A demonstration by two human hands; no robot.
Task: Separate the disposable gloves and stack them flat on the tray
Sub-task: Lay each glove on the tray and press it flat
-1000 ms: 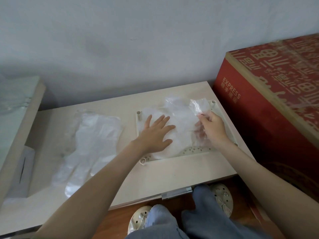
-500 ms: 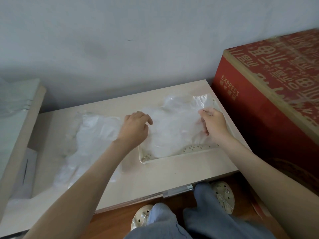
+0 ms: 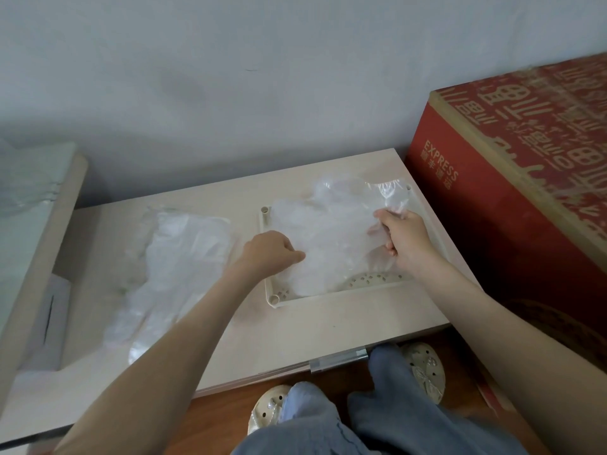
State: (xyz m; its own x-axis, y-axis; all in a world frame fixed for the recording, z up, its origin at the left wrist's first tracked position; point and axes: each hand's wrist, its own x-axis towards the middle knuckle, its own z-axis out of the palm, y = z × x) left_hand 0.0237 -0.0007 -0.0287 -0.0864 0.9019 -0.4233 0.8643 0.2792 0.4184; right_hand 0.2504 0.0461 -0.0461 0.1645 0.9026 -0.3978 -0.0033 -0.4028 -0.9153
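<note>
Shifted back onto the tray [image 3: 345, 298], left hand [image 3: 267, 254] and right hand [image 3: 405, 239] pinch the flimsy, clingy gloves [image 3: 331, 231] at opposite edges, fingers closed on film.

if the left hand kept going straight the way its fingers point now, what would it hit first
The left hand points right, low over the tray. It would most likely meet the clear gloves already at its fingertips, then the right hand; how far apart they are in depth is unclear.
</note>
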